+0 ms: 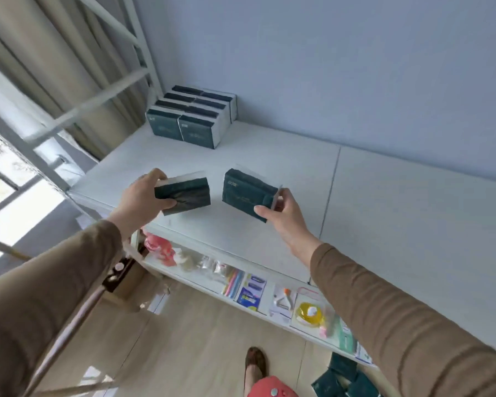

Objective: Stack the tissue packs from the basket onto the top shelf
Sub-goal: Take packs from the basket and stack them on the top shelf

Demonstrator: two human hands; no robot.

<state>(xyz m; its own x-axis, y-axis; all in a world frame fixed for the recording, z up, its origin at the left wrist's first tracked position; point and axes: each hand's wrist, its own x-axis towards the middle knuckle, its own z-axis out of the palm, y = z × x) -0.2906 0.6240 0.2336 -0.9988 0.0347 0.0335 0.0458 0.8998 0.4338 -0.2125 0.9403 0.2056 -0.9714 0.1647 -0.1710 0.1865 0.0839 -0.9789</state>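
Each hand carries one dark green tissue pack above the near part of the top shelf (269, 167). The left hand (139, 200) grips the left tissue pack (185, 196) by its left end, thumb under and fingers over; the right hand (281, 213) pinches the right tissue pack (248, 194) at its right end. Both packs are held by one end only and look soft, so I judge either could sag or slip out on the way to the stack.

The stack of tissue packs (191, 117) stands at the far left corner of the shelf, against the wall, well apart from the hands. The reach is long, and a pack set down carelessly could knock the front row askew or push it off the shelf's left edge, close to the white frame (103, 96).

Nothing lies on the shelf between the hands and the stack. The lower shelf (281, 302) holds small packaged goods. More green packs (338, 379) lie low at the near right, probably in the basket, though its rim is hard to make out.
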